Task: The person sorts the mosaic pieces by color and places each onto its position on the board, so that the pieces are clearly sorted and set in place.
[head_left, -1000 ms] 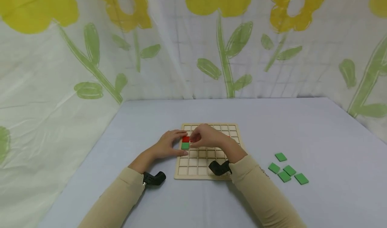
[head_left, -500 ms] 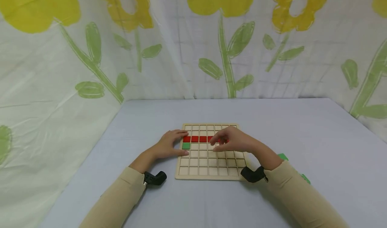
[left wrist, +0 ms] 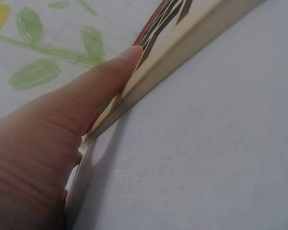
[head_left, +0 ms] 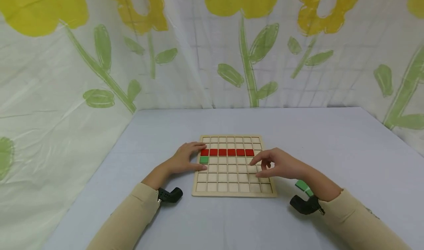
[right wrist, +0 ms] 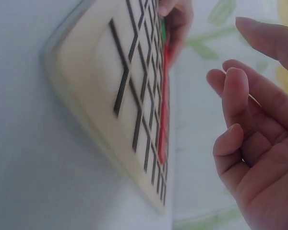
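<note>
A wooden grid board point(head_left: 233, 195) lies on the table in the head view. Several red square tiles point(head_left: 222, 152) form a row across it, and one green tile point(head_left: 204, 159) sits under the leftmost red one. My left hand point(head_left: 182, 158) rests on the board's left edge, fingers and thumb spread around the green tile's side; the left wrist view shows the thumb point(left wrist: 103, 79) on the rim. Over the board's right side hovers my right hand point(head_left: 281, 164). In the right wrist view its bent fingers point(right wrist: 237, 93) and thumb stand apart with nothing between them.
Loose green tiles point(head_left: 302, 186) lie right of the board, partly hidden beneath the right forearm. Black wrist cameras point(head_left: 306, 205) stick out from both sleeves. A flower-patterned curtain point(head_left: 185, 69) hangs behind the white table.
My right hand has moved right and nearer to me, from beside the green tile to the board's right edge, uncovering the red row. The left hand stays in place.
</note>
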Tool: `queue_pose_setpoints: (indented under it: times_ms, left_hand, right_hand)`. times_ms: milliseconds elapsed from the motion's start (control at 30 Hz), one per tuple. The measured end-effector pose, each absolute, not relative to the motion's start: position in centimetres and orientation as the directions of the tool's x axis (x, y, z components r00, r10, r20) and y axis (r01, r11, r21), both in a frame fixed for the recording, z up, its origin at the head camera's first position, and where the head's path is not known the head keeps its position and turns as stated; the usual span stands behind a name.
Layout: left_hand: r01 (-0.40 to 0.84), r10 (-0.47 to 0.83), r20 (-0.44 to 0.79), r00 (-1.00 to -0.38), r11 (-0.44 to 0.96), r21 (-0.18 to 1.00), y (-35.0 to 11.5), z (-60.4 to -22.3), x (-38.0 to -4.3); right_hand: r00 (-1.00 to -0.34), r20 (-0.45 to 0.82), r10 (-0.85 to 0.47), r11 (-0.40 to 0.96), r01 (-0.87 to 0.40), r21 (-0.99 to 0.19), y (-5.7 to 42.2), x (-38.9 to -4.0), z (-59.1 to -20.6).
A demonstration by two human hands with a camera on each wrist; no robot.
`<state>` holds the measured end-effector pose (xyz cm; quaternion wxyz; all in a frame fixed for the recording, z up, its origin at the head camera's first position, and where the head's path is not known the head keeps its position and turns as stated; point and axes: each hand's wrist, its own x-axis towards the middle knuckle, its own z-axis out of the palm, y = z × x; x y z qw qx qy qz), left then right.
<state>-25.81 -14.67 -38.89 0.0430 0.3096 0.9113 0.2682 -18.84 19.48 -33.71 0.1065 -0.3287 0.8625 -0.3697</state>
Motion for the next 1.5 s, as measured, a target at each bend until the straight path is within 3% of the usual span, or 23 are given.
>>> queue_pose_setpoints:
  times_ms: [1233,1500]
  left_hand:
    - [0.523,0.577,0.058,-0.814,0.686,0.505,-14.6,-38.8,-25.9]
    - [0.539,0.586,0.073,-0.807,0.681,0.496,-14.7,-38.8,-26.0]
  right_hand:
    - [-0.858,0.179,-0.482,0.59,-0.469,-0.658,27.5,-14.1,-35.3]
    - [-0.911,0.151,-0.384,0.654,-0.384,-0.652,28.8,-13.5,-35.9]
